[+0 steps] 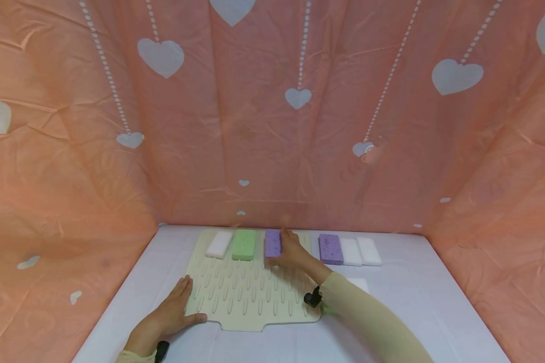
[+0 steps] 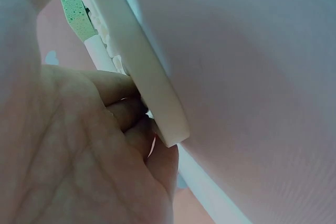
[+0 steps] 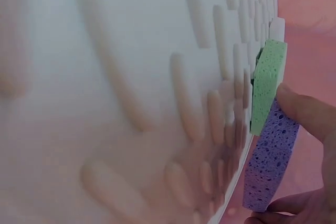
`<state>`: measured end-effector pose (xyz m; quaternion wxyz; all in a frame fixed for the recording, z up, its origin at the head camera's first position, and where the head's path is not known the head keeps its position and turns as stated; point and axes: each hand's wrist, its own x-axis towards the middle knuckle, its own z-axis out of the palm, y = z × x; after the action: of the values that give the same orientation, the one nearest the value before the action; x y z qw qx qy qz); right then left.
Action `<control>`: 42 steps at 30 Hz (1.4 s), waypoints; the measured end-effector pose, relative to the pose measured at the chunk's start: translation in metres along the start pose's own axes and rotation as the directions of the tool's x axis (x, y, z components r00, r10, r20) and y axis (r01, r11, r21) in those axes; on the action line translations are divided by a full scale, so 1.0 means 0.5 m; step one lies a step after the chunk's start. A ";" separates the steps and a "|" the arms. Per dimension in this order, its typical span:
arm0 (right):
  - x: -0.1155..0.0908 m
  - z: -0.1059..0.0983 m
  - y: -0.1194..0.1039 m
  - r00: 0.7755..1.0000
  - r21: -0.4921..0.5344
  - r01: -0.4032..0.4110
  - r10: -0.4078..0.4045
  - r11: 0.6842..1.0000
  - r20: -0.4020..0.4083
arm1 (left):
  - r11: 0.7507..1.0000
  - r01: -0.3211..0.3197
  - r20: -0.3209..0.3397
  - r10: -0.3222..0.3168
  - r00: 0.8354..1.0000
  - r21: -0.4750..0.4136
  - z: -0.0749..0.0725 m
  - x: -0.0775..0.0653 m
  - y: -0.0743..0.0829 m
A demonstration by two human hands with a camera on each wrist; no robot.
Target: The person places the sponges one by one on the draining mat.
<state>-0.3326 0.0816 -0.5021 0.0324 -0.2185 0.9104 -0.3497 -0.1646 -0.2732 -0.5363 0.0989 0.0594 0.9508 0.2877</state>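
A cream ridged mat (image 1: pixel 236 282) lies on the white table, with a front tab. Near its back edge lie a white sponge (image 1: pixel 220 245) and a green sponge (image 1: pixel 243 245). To their right my right hand (image 1: pixel 292 252) pinches a purple sponge (image 1: pixel 272 243) between thumb and fingers, at the mat's back part. The right wrist view shows this purple sponge (image 3: pixel 270 156) beside the green sponge (image 3: pixel 269 85). My left hand (image 1: pixel 170 310) rests at the mat's left front corner; the left wrist view shows its fingers (image 2: pixel 118 86) touching the mat's edge (image 2: pixel 152 80).
Right of the mat, another purple sponge (image 1: pixel 330 249) and two white sponges (image 1: pixel 350 252) lie in a row. Nearer, a white piece (image 1: pixel 359 284) and a green piece (image 1: pixel 328 309) are partly hidden by the right arm. A pink heart-patterned cloth (image 1: pixel 263 151) encloses the table (image 1: pixel 413 302).
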 end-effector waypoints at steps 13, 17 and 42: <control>0.013 0.021 -0.006 0.999 -0.040 -0.032 0.033 0.999 0.026 | 1.000 -0.002 -0.003 0.002 1.000 -0.010 0.009 0.006 0.000; 0.016 0.027 -0.008 0.999 -0.017 -0.028 0.028 0.999 0.025 | 1.000 -0.001 -0.002 0.001 1.000 -0.014 0.009 0.007 0.001; 0.000 0.010 -0.008 0.999 -0.059 -0.038 0.038 0.998 0.003 | 0.998 -0.014 -0.031 0.016 0.999 0.056 -0.014 -0.013 0.035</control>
<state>-0.3298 0.0758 -0.5034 0.0345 -0.2028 0.9242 -0.3218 -0.1590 -0.2634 -0.5197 0.0799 0.0647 0.9594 0.2628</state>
